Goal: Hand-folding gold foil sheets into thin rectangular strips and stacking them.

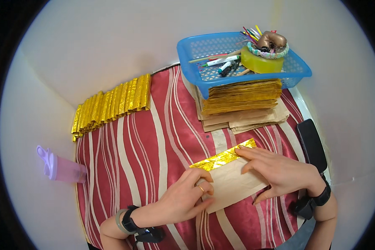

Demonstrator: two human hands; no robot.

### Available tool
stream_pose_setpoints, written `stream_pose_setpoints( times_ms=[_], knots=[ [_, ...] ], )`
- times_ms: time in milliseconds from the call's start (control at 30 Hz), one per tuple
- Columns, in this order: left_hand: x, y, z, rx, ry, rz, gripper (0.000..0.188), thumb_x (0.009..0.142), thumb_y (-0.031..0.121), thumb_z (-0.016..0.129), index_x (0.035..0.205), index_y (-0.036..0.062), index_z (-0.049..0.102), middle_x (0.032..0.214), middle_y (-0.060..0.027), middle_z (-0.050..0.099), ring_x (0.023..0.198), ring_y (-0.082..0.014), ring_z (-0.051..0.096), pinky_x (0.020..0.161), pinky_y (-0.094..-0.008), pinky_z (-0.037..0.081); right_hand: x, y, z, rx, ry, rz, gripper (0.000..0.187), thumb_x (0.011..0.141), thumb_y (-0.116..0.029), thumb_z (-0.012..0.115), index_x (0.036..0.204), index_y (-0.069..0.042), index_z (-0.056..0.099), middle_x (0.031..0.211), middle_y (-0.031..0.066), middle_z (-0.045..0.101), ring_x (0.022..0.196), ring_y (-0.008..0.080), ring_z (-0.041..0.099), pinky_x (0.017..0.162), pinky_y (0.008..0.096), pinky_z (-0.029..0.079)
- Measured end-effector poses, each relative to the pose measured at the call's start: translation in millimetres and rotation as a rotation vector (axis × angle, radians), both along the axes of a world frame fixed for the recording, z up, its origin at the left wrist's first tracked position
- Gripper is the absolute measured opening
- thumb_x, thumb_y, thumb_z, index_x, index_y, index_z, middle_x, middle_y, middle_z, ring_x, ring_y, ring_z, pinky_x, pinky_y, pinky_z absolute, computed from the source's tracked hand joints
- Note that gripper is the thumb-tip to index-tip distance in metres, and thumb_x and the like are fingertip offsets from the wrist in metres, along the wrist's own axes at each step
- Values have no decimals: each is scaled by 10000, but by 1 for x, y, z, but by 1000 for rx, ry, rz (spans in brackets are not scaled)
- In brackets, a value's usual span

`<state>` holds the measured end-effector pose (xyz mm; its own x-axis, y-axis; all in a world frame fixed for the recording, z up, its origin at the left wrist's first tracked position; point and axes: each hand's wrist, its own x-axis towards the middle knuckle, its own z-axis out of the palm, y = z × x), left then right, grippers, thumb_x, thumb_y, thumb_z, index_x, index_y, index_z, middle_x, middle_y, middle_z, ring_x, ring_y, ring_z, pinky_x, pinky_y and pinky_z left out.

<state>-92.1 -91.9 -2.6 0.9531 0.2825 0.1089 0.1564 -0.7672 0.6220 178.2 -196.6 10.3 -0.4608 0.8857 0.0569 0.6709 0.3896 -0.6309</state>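
- I see the right hand (281, 171) spread over the tan paper (233, 185), fingertips on its gold band (221, 159), thumb stretched toward the near right corner.
- The left hand (189, 191) curls at the paper's left edge; I can't tell whether it pinches.
- The paper lies slanted on the striped cloth (146, 166); I'd keep the band straight, pressing evenly along it.
- Farther off, gold strips (112, 104) lie left, stacked papers (243, 98) by the blue basket (191, 77).
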Motion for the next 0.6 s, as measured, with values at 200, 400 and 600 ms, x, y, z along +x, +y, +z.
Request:
stream_pose_setpoints(
  times_ms=[200,400,600],
  knots=[
    [2,-11,2,-80,-8,-10,282,796,193,763,939,64,557,1054,-97,483,1048,-328,498,890,-410,464,7,-1,-4,-27,26,21,383,768,-230,770,1007,-18,557,1431,252,420,1362,395,376,1113,456,351],
    [0,-10,-6,-71,-35,58,411,806,180,748,1162,69,574,1069,-114,525,1040,-327,521,893,-409,467,5,-1,-9,65,18,-35,253,818,-190,719,938,-15,581,1319,189,547,1275,360,476,1047,437,416],
    [22,-20,18,-512,431,496,463,843,164,726,1261,39,570,1130,-134,560,1019,-296,560,843,-357,499,-8,-3,-8,144,-135,-151,294,830,-162,678,1080,-35,591,1303,159,551,1235,314,512,1005,418,441]
  ],
)
